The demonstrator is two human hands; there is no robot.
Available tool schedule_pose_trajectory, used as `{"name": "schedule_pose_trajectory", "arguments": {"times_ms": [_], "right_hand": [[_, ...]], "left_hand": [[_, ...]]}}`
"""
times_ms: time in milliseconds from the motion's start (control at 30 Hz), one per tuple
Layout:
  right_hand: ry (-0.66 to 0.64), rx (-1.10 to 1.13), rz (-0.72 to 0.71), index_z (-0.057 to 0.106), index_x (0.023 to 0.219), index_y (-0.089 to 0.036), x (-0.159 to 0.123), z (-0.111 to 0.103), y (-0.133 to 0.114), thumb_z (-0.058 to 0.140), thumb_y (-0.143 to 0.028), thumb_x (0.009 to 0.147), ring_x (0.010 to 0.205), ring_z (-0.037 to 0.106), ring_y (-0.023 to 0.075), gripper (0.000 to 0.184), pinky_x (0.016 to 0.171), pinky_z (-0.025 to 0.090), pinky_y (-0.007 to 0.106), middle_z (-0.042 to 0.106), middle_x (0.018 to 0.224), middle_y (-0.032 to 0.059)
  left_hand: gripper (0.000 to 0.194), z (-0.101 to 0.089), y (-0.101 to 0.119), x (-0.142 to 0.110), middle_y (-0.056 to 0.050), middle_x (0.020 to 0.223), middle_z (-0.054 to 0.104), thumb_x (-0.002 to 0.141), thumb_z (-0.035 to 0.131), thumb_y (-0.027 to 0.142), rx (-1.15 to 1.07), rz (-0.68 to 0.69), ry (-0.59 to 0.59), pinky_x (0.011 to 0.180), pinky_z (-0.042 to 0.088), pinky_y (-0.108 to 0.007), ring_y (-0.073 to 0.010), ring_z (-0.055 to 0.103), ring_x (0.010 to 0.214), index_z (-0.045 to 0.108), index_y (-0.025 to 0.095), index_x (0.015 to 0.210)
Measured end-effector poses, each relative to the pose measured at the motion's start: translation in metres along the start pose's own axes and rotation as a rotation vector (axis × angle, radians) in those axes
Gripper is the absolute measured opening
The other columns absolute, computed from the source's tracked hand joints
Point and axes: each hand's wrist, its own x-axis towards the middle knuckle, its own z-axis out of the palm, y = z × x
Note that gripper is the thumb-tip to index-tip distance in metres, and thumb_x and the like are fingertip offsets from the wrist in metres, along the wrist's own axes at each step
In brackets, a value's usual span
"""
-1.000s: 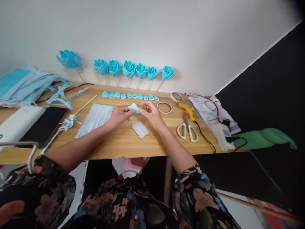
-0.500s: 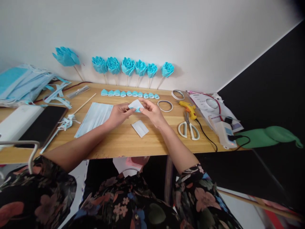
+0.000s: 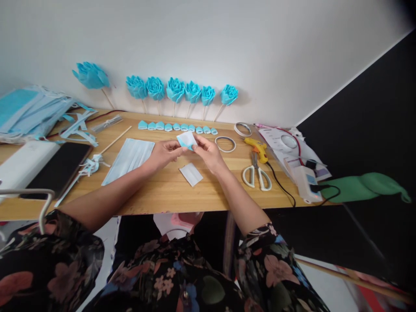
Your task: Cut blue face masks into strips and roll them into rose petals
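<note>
Between both hands, above the middle of the table, is a small square of face mask fabric (image 3: 186,138), white with a folded blue edge at the bottom. My left hand (image 3: 165,154) pinches its lower left side. At its right side, my right hand (image 3: 208,151) grips it with the thumb in front and fingers behind. A second white fabric piece (image 3: 191,174) lies flat on the table just below the hands. Left of them rests an unfolded pleated face mask (image 3: 129,160). A row of folded blue petals (image 3: 176,127) lies beyond the hands.
Several blue fabric flowers (image 3: 175,90) on sticks lean against the wall. Tape rolls (image 3: 225,144), a yellow glue gun (image 3: 256,147) with cord, and scissors (image 3: 256,173) lie right. A phone (image 3: 61,169), a stick (image 3: 116,139) and a mask pile (image 3: 29,112) are left.
The fabric square has turned in my fingers, and more of its blue folded edge shows on the lower left. Both hands have shifted only slightly.
</note>
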Motion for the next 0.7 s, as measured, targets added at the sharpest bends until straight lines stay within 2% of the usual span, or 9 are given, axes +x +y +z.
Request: {"name": "schedule_pose_trajectory", "arguments": {"times_ms": [100,300,500,700], "right_hand": [[-0.015,0.005,0.003,0.072,0.125,-0.023,-0.001,0.0,-0.001,0.076,-0.045,0.078,0.128,0.064,0.026,0.051,0.11,0.052,0.041,0.072,0.133,0.0044],[-0.112,0.022,0.03,0.073,0.112,-0.022,-0.002,0.001,-0.003,0.08,-0.042,0.073,0.112,0.069,0.0238,0.045,0.102,0.054,0.038,0.078,0.113,0.0026],[-0.044,-0.032,0.069,0.073,0.106,-0.021,0.0,0.003,0.004,0.082,-0.042,0.07,0.096,0.07,0.0219,0.043,0.088,0.057,0.036,0.078,0.101,0.0031],[-0.034,0.001,0.062,0.071,0.102,-0.021,0.0,0.005,0.008,0.081,-0.04,0.071,0.09,0.07,0.0198,0.038,0.087,0.056,0.035,0.078,0.096,0.0018]], "left_hand": [[0.041,0.0,0.0,0.001,0.003,0.058,0.057,0.068,0.081,0.057,-0.011,0.008,0.015,0.052,0.041,-0.025,-0.0104,0.048,0.053,0.068,0.018,0.069],[0.037,-0.002,-0.004,0.002,0.001,0.063,0.061,0.073,0.077,0.053,-0.062,0.02,0.019,0.056,0.042,-0.025,-0.0101,0.049,0.055,0.066,0.018,0.068],[0.032,0.0,-0.001,0.0,0.0,0.068,0.063,0.07,0.078,0.047,-0.01,0.01,0.016,0.056,0.042,-0.025,-0.0102,0.048,0.057,0.068,0.017,0.071],[0.04,0.0,0.0,0.0,-0.001,0.064,0.063,0.071,0.081,0.054,-0.169,0.003,0.03,0.058,0.044,-0.026,-0.0111,0.052,0.057,0.067,0.017,0.07]]}}
